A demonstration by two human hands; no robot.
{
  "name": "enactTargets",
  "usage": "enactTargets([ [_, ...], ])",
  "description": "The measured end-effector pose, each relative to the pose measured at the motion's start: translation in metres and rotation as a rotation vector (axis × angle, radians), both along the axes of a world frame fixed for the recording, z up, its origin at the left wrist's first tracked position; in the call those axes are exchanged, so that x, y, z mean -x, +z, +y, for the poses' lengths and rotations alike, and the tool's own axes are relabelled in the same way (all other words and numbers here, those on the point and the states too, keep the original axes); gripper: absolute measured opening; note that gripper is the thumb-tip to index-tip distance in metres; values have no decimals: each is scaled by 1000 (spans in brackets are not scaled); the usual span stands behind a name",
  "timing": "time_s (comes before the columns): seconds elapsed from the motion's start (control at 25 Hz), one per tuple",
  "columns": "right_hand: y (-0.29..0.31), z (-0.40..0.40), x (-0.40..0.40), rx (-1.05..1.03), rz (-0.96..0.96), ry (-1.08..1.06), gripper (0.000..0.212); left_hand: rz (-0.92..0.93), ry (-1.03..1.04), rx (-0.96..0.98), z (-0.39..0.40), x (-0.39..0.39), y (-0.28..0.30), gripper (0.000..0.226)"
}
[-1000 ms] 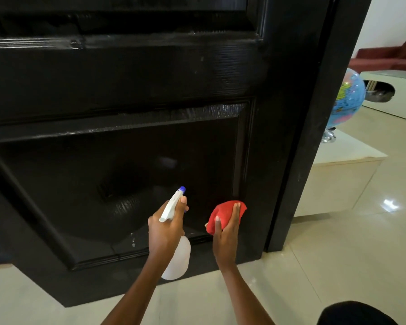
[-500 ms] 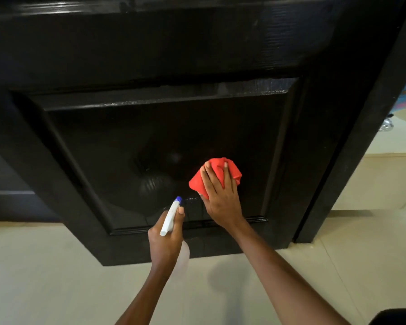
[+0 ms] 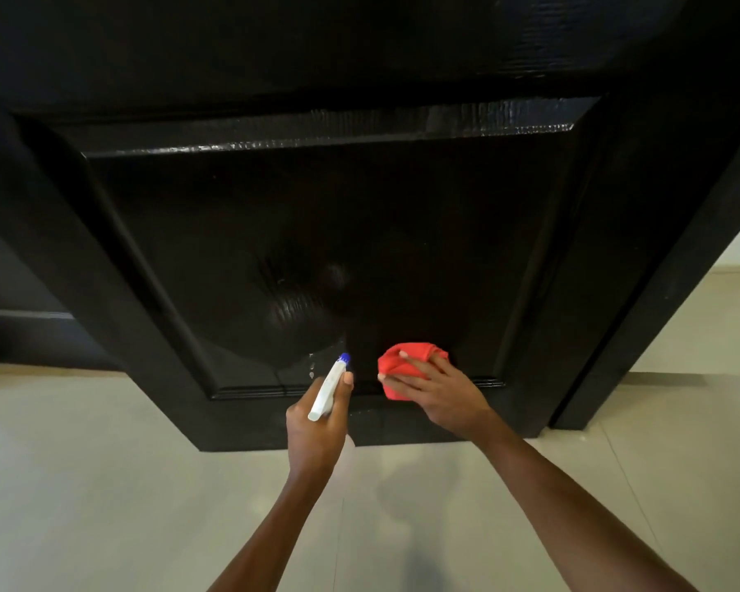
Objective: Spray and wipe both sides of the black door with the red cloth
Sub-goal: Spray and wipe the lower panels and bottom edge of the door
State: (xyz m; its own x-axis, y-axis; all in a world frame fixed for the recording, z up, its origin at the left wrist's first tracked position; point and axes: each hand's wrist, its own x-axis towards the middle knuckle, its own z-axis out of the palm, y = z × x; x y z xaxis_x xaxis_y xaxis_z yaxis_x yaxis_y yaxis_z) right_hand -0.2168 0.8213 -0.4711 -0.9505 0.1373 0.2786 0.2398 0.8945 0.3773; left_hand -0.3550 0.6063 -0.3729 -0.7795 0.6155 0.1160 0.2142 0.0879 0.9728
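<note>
Plainly, the head view looks down on the lower recessed panel of the black door [image 3: 359,232], which stands upright on a pale tiled floor [image 3: 103,484] and fills most of the picture. The red cloth [image 3: 406,365] is bunched into a soft wad and held flat against the door low on that panel, just above the bottom moulding. The right hand [image 3: 434,393] lies over it with its fingers [image 3: 419,369] spread and fairly straight, pressing the cloth to the wood and not wrapped round it. Just beside it, the left hand [image 3: 317,425] has its fingers curled tight round the neck of a white spray bottle [image 3: 327,393], with the blue nozzle [image 3: 344,358] aimed at the panel; the bottle's body is mostly hidden below the hand. A few pale droplets [image 3: 311,367] cling to the door by the nozzle. The cloth looks light and limp, so it will likely bunch or slide unless a broad palm keeps it down; pressing from its middle, as now, seems the sound hold. The glossy paint will probably let it glide easily when wet. The door is stiff and heavy, though it may swing under a firm push. The bottle seems light and best held at the neck.
</note>
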Motion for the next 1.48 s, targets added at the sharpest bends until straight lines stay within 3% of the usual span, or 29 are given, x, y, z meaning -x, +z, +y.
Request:
enactTargets([
  [0.12,-25,-5,-36,178,298,-354,90,-29,-15,20,3,-2,-2,7],
  [0.24,-45,-21,-36,730,887,-672,80,-47,-27,23,3,-5,-5,25],
  [0.36,-42,-31,6,1259,1512,-765,78,-33,-19,24,0,-3,-9,41],
  [0.44,-32,-46,38,1435,1695,-765,80,-13,-1,26,-4,4,-13,49],
  [0.6,-19,-84,92,1557,1762,-706,75,1,67,25,-21,19,-16,53],
  [0.84,-32,-132,152,1664,1496,-687,76,33,131,65,-38,30,-23,58],
  [1.04,-39,-116,131,1611,1554,-707,73,17,104,82,-32,20,-25,58],
  [1.28,-46,-37,44,1321,1782,-837,71,-44,42,81,-21,6,-27,58],
  [1.48,-53,-35,43,1365,1842,-785,75,-55,48,87,-28,12,-29,66],
])
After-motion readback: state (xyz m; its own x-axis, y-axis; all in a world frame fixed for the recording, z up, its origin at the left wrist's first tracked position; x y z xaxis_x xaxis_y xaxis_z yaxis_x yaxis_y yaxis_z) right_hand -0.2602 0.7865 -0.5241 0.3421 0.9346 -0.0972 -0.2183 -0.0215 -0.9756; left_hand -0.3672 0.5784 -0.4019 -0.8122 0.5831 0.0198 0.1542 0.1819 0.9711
